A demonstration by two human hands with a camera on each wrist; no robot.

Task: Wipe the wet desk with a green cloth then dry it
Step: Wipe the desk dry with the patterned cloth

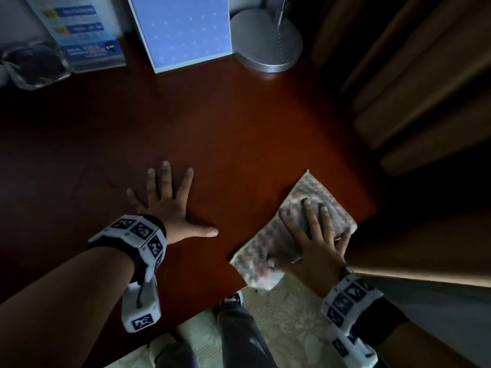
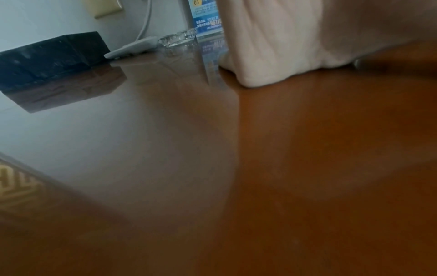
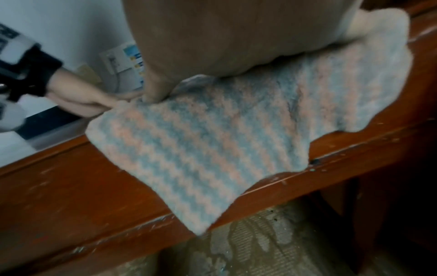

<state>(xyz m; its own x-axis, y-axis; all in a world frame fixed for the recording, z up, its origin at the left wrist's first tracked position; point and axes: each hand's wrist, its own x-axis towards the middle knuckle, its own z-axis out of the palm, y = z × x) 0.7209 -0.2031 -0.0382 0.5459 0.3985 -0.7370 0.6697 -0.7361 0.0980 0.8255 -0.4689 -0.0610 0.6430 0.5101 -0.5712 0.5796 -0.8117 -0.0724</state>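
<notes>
We're watching the cloth (image 1: pixel 289 229) lying at the desk's (image 1: pixel 225 134) near right corner, one edge hanging over. It's looking soft, light and limp, so pressing flat beats pinching. The right hand (image 1: pixel 316 240) is spreading flat on it; the left hand (image 1: pixel 170 205) is bracing, fingers splayed. The right wrist view is revealing the zigzag weave and the scuffed desk edge; the left wrist view is catching an ashtray (image 2: pixel 177 38).

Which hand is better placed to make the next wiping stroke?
Right. The right hand already presses the striped cloth at the desk's near edge; the left hand lies flat on bare wood.
</notes>
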